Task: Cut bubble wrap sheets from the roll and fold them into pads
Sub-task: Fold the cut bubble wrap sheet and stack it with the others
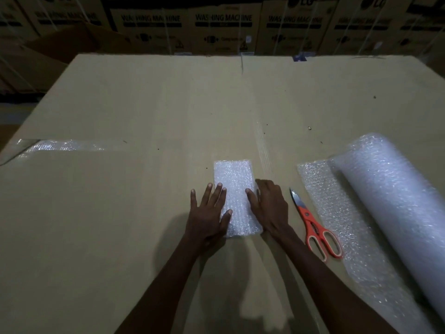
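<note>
A folded bubble wrap pad (237, 197), likely light, soft and springy, is pressed flat at mid-cardboard tabletop (120, 225) by the flattened left hand (209, 212) and right hand (269, 208), best held along its long edges, nothing being grasped.

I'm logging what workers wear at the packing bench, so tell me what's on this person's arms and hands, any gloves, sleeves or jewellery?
Nothing is worn that the picture shows. Both the left hand and the right hand are bare, with no gloves. Both forearms are bare as well, with no sleeve in view up to the frame's bottom edge. I see no watch, bracelet or ring, though the light is dim.
</note>
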